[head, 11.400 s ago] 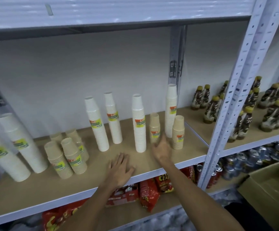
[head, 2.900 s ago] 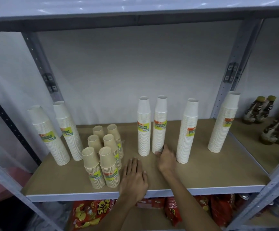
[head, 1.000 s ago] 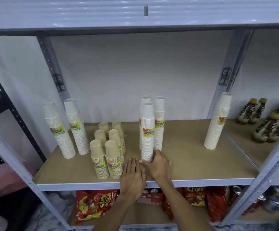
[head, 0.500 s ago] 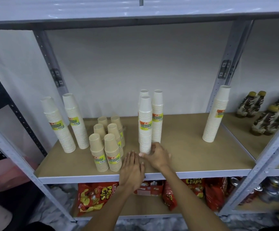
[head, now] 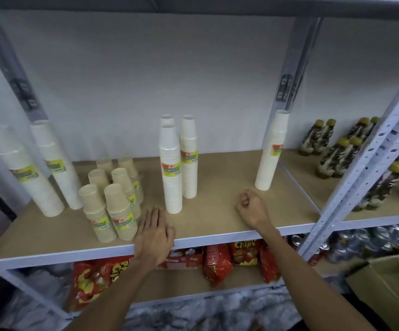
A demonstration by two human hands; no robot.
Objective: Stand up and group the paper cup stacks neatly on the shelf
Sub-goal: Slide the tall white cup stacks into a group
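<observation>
- Left hand [head: 154, 235] lies flat, released, on the shelf [head: 212, 211] edge; right hand [head: 252, 209] is clenched, empty.
- Three white stacks [head: 172, 168] stand grouped just beyond the left hand.
- Lone white stack [head: 271, 151], beyond the right hand, likely remains to join.

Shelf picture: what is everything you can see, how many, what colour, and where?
white stacks: six, white, tall; two at the left, three bunched in the middle, one alone at the right
brown stacks: six, brown, short; grouped left of the middle
shelf: one, tan board with a white metal frame; under all the cups
bottles: several, dark with yellow caps; next bay on the right
chip bags: several, red; on the level below
cans: many, silver; lower right
box: one, brown cardboard; bottom right corner
left hand: flat on the shelf's front edge, beside the brown stacks
right hand: curled, holding nothing; between the middle and right white stacks
</observation>
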